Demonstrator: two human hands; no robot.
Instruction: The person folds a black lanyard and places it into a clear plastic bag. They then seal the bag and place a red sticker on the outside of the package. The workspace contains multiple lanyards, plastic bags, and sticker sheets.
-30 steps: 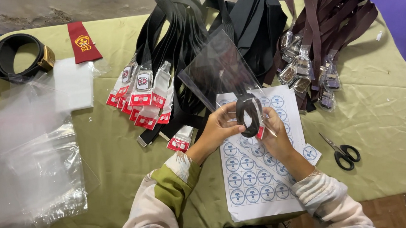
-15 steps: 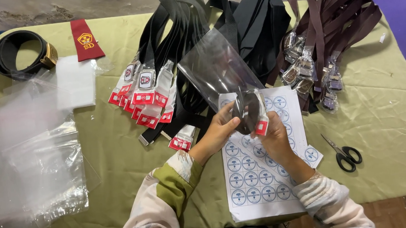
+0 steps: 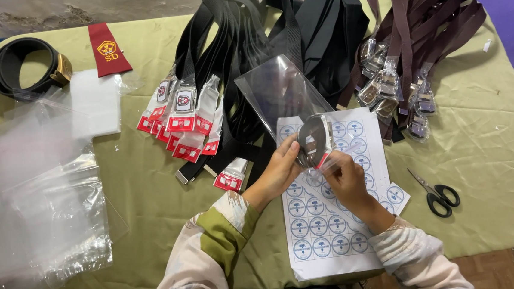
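At centre frame, the left hand (image 3: 280, 172) and right hand (image 3: 342, 178) close their fingers around a rolled black belt (image 3: 313, 142), steadying it at the mouth of a clear plastic bag (image 3: 277, 92) above a sticker sheet (image 3: 328, 218).

1. The sleeve (image 3: 280, 94) is clear, glossy plastic film.
2. The rolled belt (image 3: 313, 142) is matt black woven webbing.
3. The sheet (image 3: 335, 229) is smooth white paper with printed round stickers.
4. The desk (image 3: 493, 164) wears a matt, creased green cloth.
5. The buckles (image 3: 385, 87) are shiny metal in clear wrap.
6. The scissors (image 3: 435, 193) have steel blades and black plastic handles.
7. The bags (image 3: 39, 220) are crinkly clear plastic.
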